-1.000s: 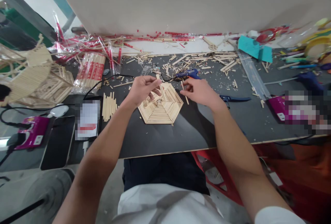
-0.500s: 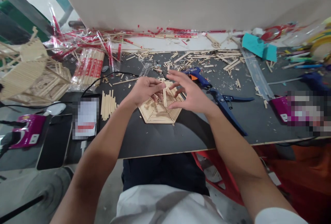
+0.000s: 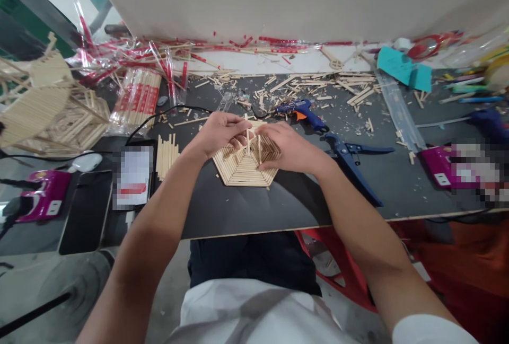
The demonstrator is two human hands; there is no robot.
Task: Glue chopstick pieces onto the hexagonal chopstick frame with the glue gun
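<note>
An octagon-like panel of nested wooden sticks lies on the dark table, with short sticks standing up from its middle. My left hand is over its left side, thumb and fingertips pinched at the top of an upright wooden stick. At the right side, my right hand has a short stick spanning from its thumb to its forefinger. Both hands partly cover the panel, so the lower ends of these sticks are hard to make out.
Left of the panel lie cut sticks, a phone with a lit screen and a dark phone. A blue glue gun and blue cutters are on the right. Stick scraps litter the back; a stick structure stands far left.
My right hand has closed from spread fingers to thumb and forefinger at a short stick. My left hand stays pinched at nearly the same place. The view has shifted slightly.
</note>
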